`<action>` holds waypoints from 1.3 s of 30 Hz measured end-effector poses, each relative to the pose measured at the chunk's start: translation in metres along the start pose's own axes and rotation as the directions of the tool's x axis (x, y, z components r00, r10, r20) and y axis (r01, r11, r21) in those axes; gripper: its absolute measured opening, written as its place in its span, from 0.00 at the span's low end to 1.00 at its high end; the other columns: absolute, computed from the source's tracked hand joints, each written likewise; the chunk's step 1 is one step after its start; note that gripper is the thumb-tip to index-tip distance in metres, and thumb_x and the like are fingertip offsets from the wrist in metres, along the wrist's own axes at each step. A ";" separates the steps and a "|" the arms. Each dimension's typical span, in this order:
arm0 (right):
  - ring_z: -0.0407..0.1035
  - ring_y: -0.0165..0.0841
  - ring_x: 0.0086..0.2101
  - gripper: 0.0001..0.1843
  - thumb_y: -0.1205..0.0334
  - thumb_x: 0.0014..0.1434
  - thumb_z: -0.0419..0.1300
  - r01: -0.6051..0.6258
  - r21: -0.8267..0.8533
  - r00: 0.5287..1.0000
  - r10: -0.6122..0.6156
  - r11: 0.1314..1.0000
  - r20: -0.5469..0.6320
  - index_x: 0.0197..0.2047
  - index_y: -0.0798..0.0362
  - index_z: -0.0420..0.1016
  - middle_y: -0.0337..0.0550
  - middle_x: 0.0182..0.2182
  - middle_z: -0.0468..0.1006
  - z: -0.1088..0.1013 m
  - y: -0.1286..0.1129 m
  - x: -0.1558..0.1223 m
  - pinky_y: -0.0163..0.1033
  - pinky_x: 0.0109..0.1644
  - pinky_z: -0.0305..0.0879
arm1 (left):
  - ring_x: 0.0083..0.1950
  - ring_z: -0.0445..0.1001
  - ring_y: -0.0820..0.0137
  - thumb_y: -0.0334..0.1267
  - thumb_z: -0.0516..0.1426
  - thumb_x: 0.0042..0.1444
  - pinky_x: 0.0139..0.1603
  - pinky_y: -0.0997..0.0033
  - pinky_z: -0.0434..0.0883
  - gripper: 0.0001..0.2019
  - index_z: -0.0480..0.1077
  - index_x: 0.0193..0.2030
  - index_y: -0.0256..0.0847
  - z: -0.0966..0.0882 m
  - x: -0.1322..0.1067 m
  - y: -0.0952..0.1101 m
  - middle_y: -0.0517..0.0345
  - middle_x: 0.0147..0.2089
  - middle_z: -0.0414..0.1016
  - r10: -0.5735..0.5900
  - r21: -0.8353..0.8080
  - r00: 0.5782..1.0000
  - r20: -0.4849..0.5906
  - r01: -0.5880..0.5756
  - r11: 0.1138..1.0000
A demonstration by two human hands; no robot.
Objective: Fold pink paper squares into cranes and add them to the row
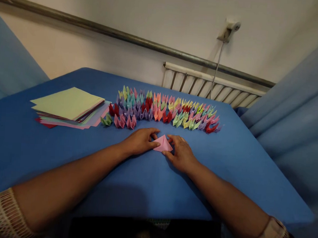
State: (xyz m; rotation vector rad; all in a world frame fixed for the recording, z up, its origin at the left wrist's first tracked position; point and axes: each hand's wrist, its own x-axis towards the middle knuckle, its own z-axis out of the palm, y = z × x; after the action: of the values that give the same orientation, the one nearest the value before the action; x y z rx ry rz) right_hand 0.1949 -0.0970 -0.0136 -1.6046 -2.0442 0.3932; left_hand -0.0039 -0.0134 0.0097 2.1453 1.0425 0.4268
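Observation:
A small piece of folded pink origami paper [163, 144] lies between my two hands near the middle of the blue table, its upper side showing a centre crease and a pointed top. My left hand [142, 141] grips its left corner, thumb on top and fingers curled behind. On the other side, my right hand [181, 153] has its thumb at the lower right edge and its index finger by the upper right edge. Just beyond the hands stand rows of folded paper cranes [159, 113] in many colours.
A stack of coloured paper sheets [66, 105] lies to the left on the blue-covered table [112, 191]. Behind the table are a wall rail [141, 41], a radiator [193, 81] and a hanging cord [217, 67]. Blue curtains [295, 115] hang at both sides.

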 end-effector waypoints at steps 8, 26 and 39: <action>0.67 0.41 0.51 0.30 0.65 0.60 0.59 0.276 0.091 0.961 -0.272 0.957 -0.056 0.64 0.50 0.56 0.51 0.52 0.72 0.001 0.006 0.000 0.54 0.56 0.62 | 0.27 0.65 0.73 0.42 0.61 0.47 0.28 0.74 0.59 0.09 0.73 0.30 0.37 -0.012 -0.007 0.016 0.65 0.24 0.67 -0.015 -0.166 0.990 0.142 0.038 0.985; 0.62 0.28 0.25 0.17 0.45 0.55 0.61 -0.096 0.874 0.918 0.382 0.475 -0.107 0.31 0.52 0.70 0.35 0.24 0.70 0.016 -0.021 0.027 0.34 0.29 0.60 | 0.27 0.74 0.75 0.41 0.66 0.48 0.30 0.76 0.71 0.16 0.72 0.42 0.34 0.013 -0.012 0.025 0.56 0.29 0.77 -0.250 -0.767 0.966 0.067 0.210 0.607; 0.66 0.31 0.31 0.11 0.53 0.55 0.61 0.014 0.824 0.916 0.324 0.566 -0.238 0.30 0.51 0.73 0.38 0.29 0.73 -0.001 -0.014 0.025 0.38 0.39 0.63 | 0.24 0.70 0.72 0.51 0.62 0.51 0.27 0.71 0.68 0.17 0.69 0.28 0.38 0.002 -0.017 0.032 0.60 0.23 0.71 -0.133 -0.399 0.991 0.030 0.134 0.907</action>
State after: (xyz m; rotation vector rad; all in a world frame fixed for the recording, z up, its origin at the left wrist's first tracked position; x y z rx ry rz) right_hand 0.1800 -0.0768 0.0001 -1.1267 -1.1170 0.8817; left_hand 0.0048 -0.0412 0.0313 1.6996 0.9954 0.5226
